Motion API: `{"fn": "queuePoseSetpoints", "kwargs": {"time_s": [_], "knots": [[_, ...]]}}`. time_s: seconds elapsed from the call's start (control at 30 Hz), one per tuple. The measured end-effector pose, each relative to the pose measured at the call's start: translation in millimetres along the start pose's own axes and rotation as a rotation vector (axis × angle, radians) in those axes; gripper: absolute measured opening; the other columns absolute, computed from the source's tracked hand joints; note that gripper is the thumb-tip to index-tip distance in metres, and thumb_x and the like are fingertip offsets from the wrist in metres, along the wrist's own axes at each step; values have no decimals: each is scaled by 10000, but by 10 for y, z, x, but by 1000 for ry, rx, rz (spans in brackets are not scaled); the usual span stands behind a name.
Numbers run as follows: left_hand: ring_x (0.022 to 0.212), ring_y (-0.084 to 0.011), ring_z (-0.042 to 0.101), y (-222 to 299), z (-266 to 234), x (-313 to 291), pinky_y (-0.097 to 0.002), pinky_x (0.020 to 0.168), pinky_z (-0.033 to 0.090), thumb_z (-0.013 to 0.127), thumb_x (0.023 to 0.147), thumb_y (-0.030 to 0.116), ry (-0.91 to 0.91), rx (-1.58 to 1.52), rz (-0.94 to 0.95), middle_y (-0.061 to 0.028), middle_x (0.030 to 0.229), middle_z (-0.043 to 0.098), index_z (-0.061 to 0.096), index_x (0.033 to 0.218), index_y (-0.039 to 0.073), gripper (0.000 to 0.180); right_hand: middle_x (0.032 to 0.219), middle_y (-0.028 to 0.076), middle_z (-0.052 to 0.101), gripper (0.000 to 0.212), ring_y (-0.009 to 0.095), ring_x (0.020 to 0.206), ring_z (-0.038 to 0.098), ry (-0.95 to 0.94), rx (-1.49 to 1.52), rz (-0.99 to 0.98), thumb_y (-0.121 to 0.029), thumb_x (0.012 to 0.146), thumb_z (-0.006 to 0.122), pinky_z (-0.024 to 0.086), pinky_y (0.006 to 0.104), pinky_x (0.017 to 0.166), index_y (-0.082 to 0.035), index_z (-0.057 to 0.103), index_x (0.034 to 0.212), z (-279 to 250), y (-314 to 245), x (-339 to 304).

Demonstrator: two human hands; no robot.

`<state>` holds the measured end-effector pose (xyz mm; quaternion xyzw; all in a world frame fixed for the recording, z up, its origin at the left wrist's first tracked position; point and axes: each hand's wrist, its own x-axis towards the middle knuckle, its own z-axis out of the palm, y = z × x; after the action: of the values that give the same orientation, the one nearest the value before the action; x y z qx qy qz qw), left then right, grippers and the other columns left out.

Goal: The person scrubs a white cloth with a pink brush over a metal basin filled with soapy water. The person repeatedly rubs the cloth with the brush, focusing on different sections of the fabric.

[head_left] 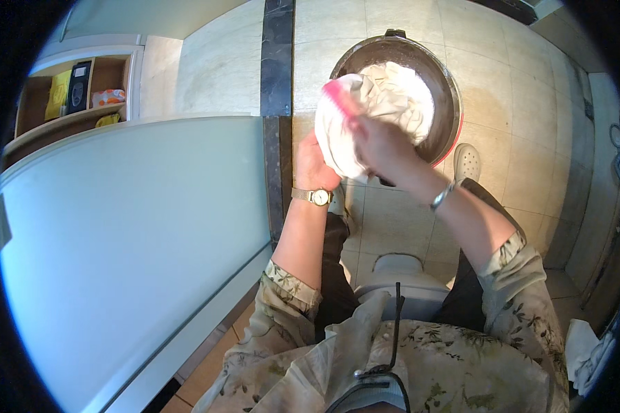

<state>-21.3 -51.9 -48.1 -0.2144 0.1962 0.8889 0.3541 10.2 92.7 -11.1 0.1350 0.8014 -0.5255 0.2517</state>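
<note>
A bunched white cloth (403,103) lies in a dark round tub (449,96), and part of it is raised over the tub's left rim. My left hand (315,164) grips this raised part from below and the left, its fingers mostly hidden behind the fabric. Over the same part, my right hand (386,146) is closed on a pink scrubbing brush (339,98), which rests against the cloth. Motion smears both the brush and the right hand, so the bristles cannot be made out.
The tub stands on a tiled floor (523,144), near my shoe (468,162). A frosted panel (138,241) fills the left side, beside a dark floor strip (277,62). Behind it is a wooden shelf (109,71) with packages. A pale seat (401,275) shows between my legs.
</note>
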Motion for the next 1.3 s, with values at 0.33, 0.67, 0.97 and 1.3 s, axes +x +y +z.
{"fn": "queuePoseSetpoints", "kwargs": {"time_s": [0.33,0.67,0.97,1.3], "knots": [[985,-282,564,-68,207,-3,-377,809,497,289,922,176,164,146,43,-170,1142,542,435,1216,-28,386,599,69,580,475,98,590,630,68,90,-68,-184,932,424,476,264,447,-180,283,1386,-109,79,47],[982,-273,575,-1,234,-20,-388,866,468,362,911,157,299,431,166,-176,1085,579,510,1115,-65,336,853,167,626,463,260,712,619,139,-54,6,-292,937,388,479,357,662,-193,295,1380,-12,802,401],[977,-302,570,55,-82,-35,-395,846,482,344,896,108,476,396,294,-202,1081,559,498,1089,-74,306,698,101,572,422,166,611,568,-42,-36,-221,-207,918,412,469,300,550,-89,374,1322,190,327,-61],[1033,-384,516,297,-275,-168,-503,900,412,326,838,238,17,-19,213,-231,1113,534,504,1078,-58,421,673,60,554,398,120,524,518,-8,61,-337,-155,932,371,429,242,435,-78,346,1321,328,601,-149]]}}
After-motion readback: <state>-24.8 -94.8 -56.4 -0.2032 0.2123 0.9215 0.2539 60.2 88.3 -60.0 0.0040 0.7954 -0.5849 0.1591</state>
